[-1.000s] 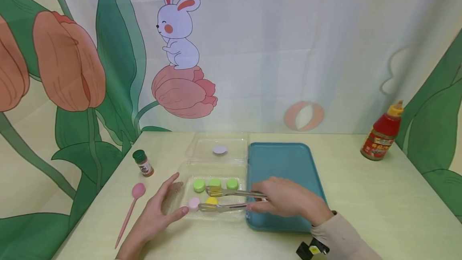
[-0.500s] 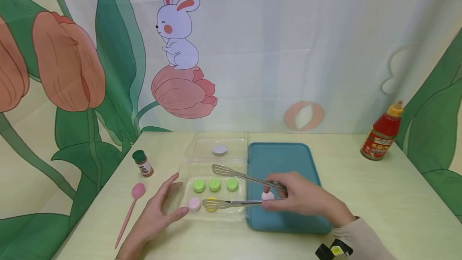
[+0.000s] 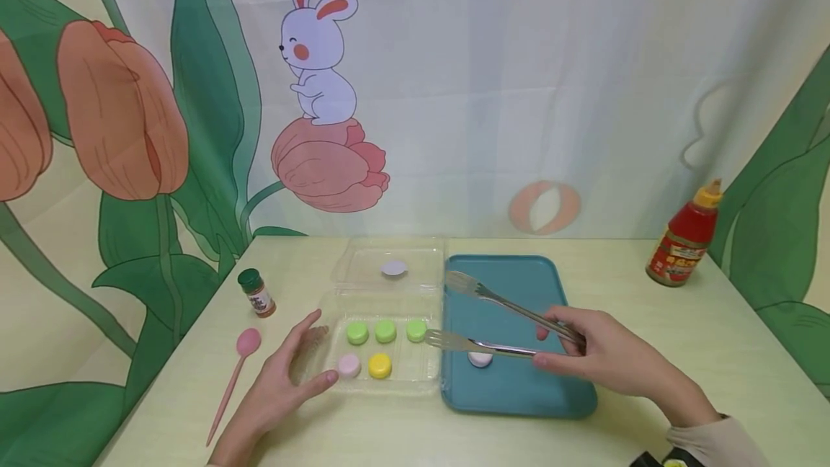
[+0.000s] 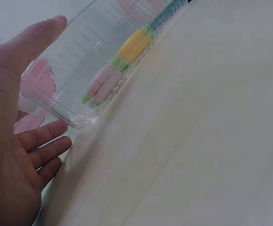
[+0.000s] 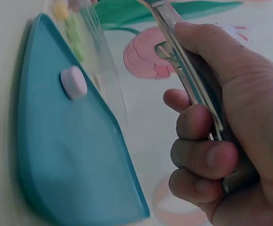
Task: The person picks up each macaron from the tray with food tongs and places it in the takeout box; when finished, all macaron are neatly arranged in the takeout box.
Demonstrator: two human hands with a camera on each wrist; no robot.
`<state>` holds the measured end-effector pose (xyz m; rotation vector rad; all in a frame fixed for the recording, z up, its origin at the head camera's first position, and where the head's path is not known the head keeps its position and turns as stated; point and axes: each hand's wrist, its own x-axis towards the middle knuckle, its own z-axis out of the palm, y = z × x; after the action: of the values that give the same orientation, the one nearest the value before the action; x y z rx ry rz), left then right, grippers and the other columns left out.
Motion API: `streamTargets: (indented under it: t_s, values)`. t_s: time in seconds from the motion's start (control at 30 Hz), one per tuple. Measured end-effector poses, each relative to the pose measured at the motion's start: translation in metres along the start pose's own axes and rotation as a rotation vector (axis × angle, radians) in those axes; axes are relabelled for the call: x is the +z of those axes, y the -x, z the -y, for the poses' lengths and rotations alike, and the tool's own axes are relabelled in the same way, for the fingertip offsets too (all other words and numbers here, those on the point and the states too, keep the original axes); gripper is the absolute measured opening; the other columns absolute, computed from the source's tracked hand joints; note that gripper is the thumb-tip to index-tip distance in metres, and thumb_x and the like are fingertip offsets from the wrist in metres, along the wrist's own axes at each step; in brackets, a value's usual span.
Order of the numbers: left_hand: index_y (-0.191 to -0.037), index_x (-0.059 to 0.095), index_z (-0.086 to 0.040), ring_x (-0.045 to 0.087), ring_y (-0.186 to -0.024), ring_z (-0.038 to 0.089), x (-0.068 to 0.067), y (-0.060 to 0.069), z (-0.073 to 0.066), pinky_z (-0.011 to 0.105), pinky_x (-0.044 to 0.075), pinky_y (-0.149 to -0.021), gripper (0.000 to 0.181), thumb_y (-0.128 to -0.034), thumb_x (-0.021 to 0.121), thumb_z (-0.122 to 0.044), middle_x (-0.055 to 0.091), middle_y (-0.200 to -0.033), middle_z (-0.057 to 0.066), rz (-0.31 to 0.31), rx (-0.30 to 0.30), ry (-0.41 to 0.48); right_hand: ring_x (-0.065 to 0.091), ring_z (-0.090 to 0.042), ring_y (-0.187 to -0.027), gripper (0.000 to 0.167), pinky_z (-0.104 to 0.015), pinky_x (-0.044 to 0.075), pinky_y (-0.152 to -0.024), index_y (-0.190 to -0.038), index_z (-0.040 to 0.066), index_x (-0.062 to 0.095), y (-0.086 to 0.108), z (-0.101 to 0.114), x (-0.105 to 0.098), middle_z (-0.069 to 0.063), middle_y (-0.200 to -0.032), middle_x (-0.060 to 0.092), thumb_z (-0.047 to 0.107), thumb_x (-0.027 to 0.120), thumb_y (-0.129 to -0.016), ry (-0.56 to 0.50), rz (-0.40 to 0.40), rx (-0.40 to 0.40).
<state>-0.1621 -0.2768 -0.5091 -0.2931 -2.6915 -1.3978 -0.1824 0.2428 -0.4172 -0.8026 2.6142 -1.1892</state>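
My right hand (image 3: 612, 355) grips metal tongs (image 3: 509, 349), whose two arms stand apart with nothing between them, above the blue tray (image 3: 525, 391). One pale pink macaron (image 3: 480, 359) lies on that tray, partly covered by the lower tong arm in the head view. At the left side of an open clear plastic box (image 3: 408, 383), my left hand (image 3: 277, 384) stands with thumb and fingers spread; whether it touches the wall I cannot tell. Inside are three green macarons (image 3: 385, 331), a pink macaron (image 3: 349, 366) and a yellow macaron (image 3: 380, 366).
A small spice jar (image 3: 256, 294) with a green cap and a pink spoon (image 3: 248, 343) lie left of the box. The box's lid (image 3: 363, 269) is folded back, bearing a white round sticker. A red sauce bottle (image 3: 686, 240) stands at the far right.
The tongs have let go of the pale pink macaron, which now rests on the blue tray. My right hand has drawn back to the right with the tongs spread; my left hand stays put.
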Motion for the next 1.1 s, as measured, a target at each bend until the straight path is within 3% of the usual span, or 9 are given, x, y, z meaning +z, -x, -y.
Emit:
streamTargets:
  t_s: [0.2, 0.43, 0.87, 1.1]
  values:
    - [-0.175, 0.033, -0.026, 0.046, -0.158, 0.044, -0.001, -0.001, 0.000, 0.072, 0.028, -0.128, 0.099, -0.0951, 0.090, -0.038, 0.061, -0.161, 0.012, -0.001, 0.006, -0.002, 0.045, -0.004, -0.060, 0.026, -0.026, 0.040, -0.052, -0.111, 0.017, 0.067, 0.024, -0.025, -0.010, 0.009, -0.069, 0.046, 0.036, 0.083, -0.103, -0.002, 0.032, 0.057]
    - [-0.175, 0.034, -0.030, 0.047, -0.158, 0.044, -0.002, 0.000, 0.001, 0.073, 0.029, -0.127, 0.097, -0.0954, 0.090, -0.037, 0.061, -0.161, 0.012, -0.003, 0.009, 0.001, 0.046, -0.003, -0.063, 0.022, -0.024, 0.037, -0.053, -0.104, 0.017, 0.068, 0.031, -0.045, -0.002, 0.009, -0.073, 0.050, 0.035, 0.080, -0.105, -0.008, 0.091, 0.106]
    - [-0.175, 0.033, -0.030, 0.047, -0.158, 0.044, 0.000, -0.002, 0.001, 0.073, 0.029, -0.127, 0.097, -0.0956, 0.090, -0.039, 0.062, -0.161, 0.010, 0.002, 0.011, -0.003, 0.056, -0.009, -0.074, 0.024, -0.024, 0.042, -0.061, -0.105, 0.017, 0.072, 0.027, -0.049, 0.005, 0.005, -0.085, 0.062, 0.041, 0.077, -0.107, 0.040, 0.142, 0.173]
    - [-0.175, 0.033, -0.028, 0.046, -0.158, 0.044, 0.000, -0.001, 0.003, 0.072, 0.029, -0.128, 0.098, -0.0958, 0.089, -0.039, 0.061, -0.161, 0.011, 0.003, 0.008, -0.004, 0.055, -0.007, -0.074, 0.022, -0.024, 0.042, -0.063, -0.101, 0.022, 0.073, 0.026, -0.045, 0.007, 0.009, -0.080, 0.059, 0.043, 0.074, -0.108, 0.079, 0.147, 0.131]
